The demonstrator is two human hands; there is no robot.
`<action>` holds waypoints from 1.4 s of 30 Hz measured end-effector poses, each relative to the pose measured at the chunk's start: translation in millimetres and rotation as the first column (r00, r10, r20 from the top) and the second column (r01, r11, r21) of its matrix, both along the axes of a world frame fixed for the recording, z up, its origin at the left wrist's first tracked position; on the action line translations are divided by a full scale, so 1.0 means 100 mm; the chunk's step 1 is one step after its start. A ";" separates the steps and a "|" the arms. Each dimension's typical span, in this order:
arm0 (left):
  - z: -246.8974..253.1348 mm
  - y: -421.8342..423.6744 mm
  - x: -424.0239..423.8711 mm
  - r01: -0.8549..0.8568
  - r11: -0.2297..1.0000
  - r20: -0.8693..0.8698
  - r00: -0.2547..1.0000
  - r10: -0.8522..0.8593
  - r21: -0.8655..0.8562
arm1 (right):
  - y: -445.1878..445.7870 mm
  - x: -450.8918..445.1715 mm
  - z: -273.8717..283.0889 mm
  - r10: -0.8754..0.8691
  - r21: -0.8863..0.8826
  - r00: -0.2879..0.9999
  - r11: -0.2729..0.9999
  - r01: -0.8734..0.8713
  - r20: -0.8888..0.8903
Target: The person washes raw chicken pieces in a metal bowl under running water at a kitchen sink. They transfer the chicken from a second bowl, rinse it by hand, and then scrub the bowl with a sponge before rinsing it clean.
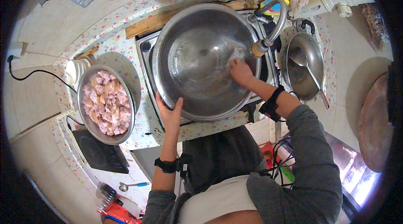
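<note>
A large stainless steel basin [195,98] rests over the sink, tilted slightly in the view. My left hand [169,113] grips its near left rim, with the thumb on the inside. Inside the basin, against the right wall, my right hand [241,72] has its fingers bunched on a pale, cloth-like wad [236,53]; its exact material is unclear. Just to the right of that wad is the tap's brass-coloured outlet [259,49], at the end of a curved metal spout [279,25].
At left stands a metal bowl [133,113] of raw meat chunks [107,104], beside white cups [74,71] and a black induction cooktop [100,151]. A wok [303,82] holding a ladle [300,57] is at right. Behind the tap stands a yellow detergent bottle [277,1].
</note>
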State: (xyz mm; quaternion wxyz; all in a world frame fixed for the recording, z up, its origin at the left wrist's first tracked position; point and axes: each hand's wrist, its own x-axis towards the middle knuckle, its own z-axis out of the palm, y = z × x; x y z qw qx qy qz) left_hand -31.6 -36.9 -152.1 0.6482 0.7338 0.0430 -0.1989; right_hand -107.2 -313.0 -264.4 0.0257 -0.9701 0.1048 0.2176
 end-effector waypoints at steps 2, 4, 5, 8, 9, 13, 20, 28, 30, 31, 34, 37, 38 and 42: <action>0.02 0.02 0.06 -0.021 0.997 0.069 0.998 0.016 0.072 | -0.13 0.10 0.12 0.093 -0.087 0.965 0.993 -0.074 0.246; 0.04 0.00 0.10 -0.039 0.992 0.093 0.995 0.029 0.117 | -0.09 0.11 0.16 0.090 -0.152 0.950 0.987 -0.046 0.299; 0.09 0.00 0.10 -0.019 0.995 -0.116 0.993 0.031 0.099 | -0.06 0.11 0.17 0.090 -0.184 0.941 0.982 -0.030 0.325; 0.27 -0.07 0.09 0.061 0.998 -0.566 0.823 -0.047 0.007 | 0.31 -0.05 -0.18 -0.214 0.007 0.974 0.977 0.214 0.081; 0.24 -0.05 0.10 0.099 0.994 -0.616 0.781 -0.105 -0.044 | 0.48 -0.09 -0.19 -0.299 0.067 0.953 0.951 0.302 -0.049; 0.05 0.01 0.09 0.048 0.982 -0.622 0.768 -0.154 -0.184 | 1.06 -0.01 0.38 -0.209 0.378 0.902 0.854 0.356 -0.377; 0.19 -0.06 0.07 -0.023 0.982 -0.604 0.791 -0.097 -0.188 | 1.78 0.52 0.88 -0.529 0.816 0.622 -0.339 0.469 -0.577; 0.06 -0.04 0.07 -0.036 0.988 -0.589 0.806 -0.060 -0.150 | 1.02 -0.32 0.22 0.016 0.700 0.963 0.690 0.184 -0.268; 0.08 -0.03 0.08 -0.035 0.992 -0.596 0.802 -0.042 -0.118 | 0.51 -0.37 0.33 0.105 0.375 0.989 0.925 -0.059 -0.103; 0.07 -0.03 0.08 -0.026 0.992 -0.583 0.811 -0.049 -0.121 | 0.30 -0.30 0.28 0.190 0.225 0.974 0.961 -0.160 -0.120; 0.07 -0.04 0.07 0.000 0.990 -0.570 0.818 -0.081 -0.141 | -0.09 0.00 0.12 0.133 -0.065 0.990 0.989 -0.130 0.053; 0.03 -0.01 0.06 0.003 0.983 -0.541 0.835 -0.105 -0.186 | -0.22 0.10 -0.11 0.074 -0.124 0.950 0.992 -0.037 0.303; 0.02 0.00 0.06 0.002 0.979 -0.526 0.843 -0.112 -0.206 | -0.17 0.05 -0.09 0.128 -0.183 0.944 0.980 -0.073 0.306; 0.10 -0.02 0.06 -0.004 0.980 -0.542 0.833 -0.107 -0.201 | 0.34 -0.18 -0.11 -0.004 -0.104 0.999 0.995 0.009 0.045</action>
